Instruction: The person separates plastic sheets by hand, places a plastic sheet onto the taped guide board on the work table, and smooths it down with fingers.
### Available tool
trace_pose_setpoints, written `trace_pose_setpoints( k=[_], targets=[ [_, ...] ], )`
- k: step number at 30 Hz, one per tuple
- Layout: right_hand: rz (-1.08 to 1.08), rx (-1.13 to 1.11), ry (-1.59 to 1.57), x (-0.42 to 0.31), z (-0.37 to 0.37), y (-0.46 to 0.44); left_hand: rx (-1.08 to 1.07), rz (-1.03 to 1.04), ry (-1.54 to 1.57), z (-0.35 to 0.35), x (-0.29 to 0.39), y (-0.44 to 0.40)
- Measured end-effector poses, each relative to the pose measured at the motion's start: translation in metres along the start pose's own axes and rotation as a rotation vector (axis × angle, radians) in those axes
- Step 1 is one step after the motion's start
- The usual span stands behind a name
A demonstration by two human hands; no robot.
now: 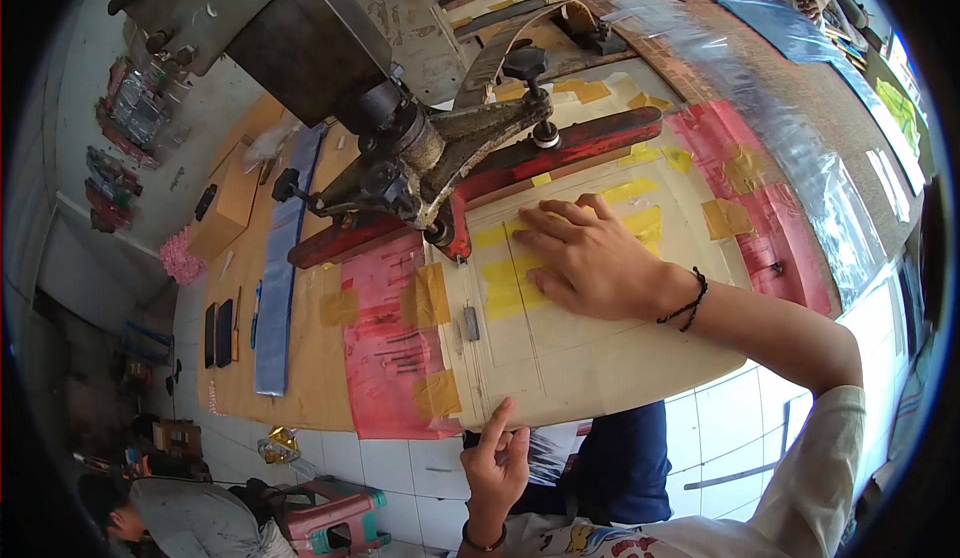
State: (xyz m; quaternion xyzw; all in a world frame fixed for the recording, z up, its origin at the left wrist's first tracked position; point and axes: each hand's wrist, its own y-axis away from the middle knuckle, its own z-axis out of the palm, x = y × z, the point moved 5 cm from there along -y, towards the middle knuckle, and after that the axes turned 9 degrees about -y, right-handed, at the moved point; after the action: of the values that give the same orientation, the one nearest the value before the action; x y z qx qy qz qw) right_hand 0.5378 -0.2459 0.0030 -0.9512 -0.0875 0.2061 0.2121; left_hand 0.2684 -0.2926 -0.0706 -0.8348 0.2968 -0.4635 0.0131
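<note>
My right hand lies palm down with fingers spread on a cream-coloured sheet, over yellow tape. Near the sheet's front edge, my left hand points its index finger at the surface; its thumb is apart, the other fingers are curled, and it holds nothing visible. Drawn lines run across the sheet. A small dark grey block sits near its left side. Beyond my right hand, a red clamp-like frame with black knobs hangs from a metal machine head.
Red translucent sheets flank the work, fixed with brown tape. A blue strip, a blue pen and a cardboard box lie left. Another person is at lower left; a co-worker's hand shows at upper right.
</note>
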Motion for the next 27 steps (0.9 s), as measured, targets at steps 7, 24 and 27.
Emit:
trace_pose_setpoints(
  k=[7, 24, 27],
  targets=[
    [0.005, -0.007, -0.032, 0.003, 0.002, 0.000, -0.153, -0.094, -0.017, -0.003, 0.001, 0.002],
    [0.017, -0.027, -0.035, 0.009, 0.005, 0.001, -0.104, -0.080, -0.089, -0.024, 0.001, -0.002],
    [0.029, -0.033, -0.050, 0.008, 0.003, 0.001, -0.115, -0.040, -0.110, -0.024, 0.000, 0.000]
  ],
)
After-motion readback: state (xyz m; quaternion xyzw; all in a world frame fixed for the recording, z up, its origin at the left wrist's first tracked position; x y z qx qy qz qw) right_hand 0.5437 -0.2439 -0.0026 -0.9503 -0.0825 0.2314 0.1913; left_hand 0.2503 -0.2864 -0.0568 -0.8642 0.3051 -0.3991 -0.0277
